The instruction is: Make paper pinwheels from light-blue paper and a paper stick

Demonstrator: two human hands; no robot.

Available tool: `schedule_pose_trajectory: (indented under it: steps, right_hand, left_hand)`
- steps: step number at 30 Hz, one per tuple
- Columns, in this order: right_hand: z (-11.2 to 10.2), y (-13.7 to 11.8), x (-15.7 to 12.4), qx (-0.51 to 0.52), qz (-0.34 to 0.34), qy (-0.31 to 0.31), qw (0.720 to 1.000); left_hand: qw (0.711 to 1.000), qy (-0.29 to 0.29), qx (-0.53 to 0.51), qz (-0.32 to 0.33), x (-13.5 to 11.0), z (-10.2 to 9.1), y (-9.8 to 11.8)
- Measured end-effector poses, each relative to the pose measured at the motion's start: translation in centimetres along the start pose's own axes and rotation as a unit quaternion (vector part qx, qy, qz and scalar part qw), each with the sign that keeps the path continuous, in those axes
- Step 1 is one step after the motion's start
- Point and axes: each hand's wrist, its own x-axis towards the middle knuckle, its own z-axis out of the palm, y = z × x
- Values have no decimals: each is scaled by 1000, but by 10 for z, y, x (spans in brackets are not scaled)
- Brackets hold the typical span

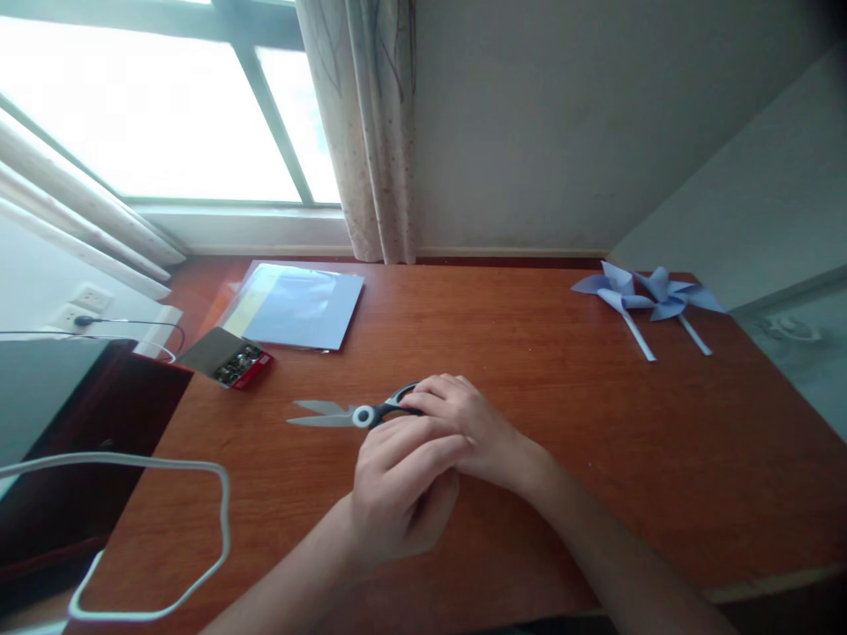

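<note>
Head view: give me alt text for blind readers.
The right hand lies over the handle end of open scissors on a wooden table, the left hand overlapping it. Beyond lie a flat packet and a red-edged box at left, two paper pinwheels at right.

Head view, forward-down over the table

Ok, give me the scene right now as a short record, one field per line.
Left hand: loosely curled, overlapping the right hand in view; whether it holds anything is hidden
Right hand: fingers at the scissors' handles; grip partly hidden
Scissors: blades parted, tips pointing left
Pinwheels: two, pale blue-violet, far right of the table
Flat packet: clear-wrapped, far left of the table
Red box: flap up, just nearer than the packet
White cable: looped, near left
</note>
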Motion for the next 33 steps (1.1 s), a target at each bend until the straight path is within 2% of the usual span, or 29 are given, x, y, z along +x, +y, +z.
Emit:
schedule_pose_trajectory:
  steps: [7,15,19,23,28,33]
  right_hand:
    - [18,-12,55,-63,-93,-74,991]
    - [28,-15,86,-57,-149,-65,985]
    - [31,-17,91,-52,-146,-50,987]
    - [21,-12,76,-58,-108,-32,992]
    - [-6,4,25,-17,-12,36,999]
    - [-20,18,-24,44,104,122,986]
  left_hand:
    - [1000,-5,-6,10,3,-1,-3]
    - [1000,-14,16,4,2,0,-6]
    - [1000,-15,18,12,3,-2,-7]
    - [1000,-9,15,16,2,-5,-8]
    - [999,-16,21,22,-1,-3,-11]
    - [994,-96,41,-30,-5,8,-22]
